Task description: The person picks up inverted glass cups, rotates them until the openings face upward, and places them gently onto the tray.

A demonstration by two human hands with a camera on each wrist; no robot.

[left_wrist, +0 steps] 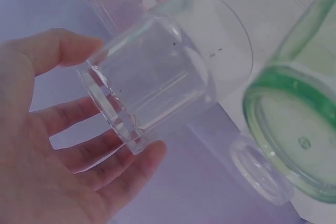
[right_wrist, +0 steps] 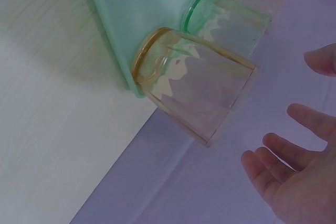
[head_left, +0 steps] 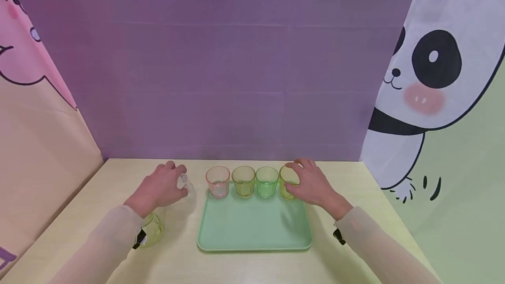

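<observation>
My left hand curls round the thick base of a clear drinking glass. That glass is upside down, base uppermost; whether its rim touches the table cannot be told. A green-tinted glass, also inverted, stands near the left wrist, partly covered by it. My right hand hovers with parted fingers just above the rim of an amber glass, apart from it in the right wrist view. This glass stands upright at the right end of a row, beside a green glass, another amber glass and a pink-rimmed glass.
The row stands along the far edge of a light green tray on a pale wooden table. In the left wrist view a clear ring-shaped glass base shows beyond the green-tinted glass. A purple backdrop rises behind.
</observation>
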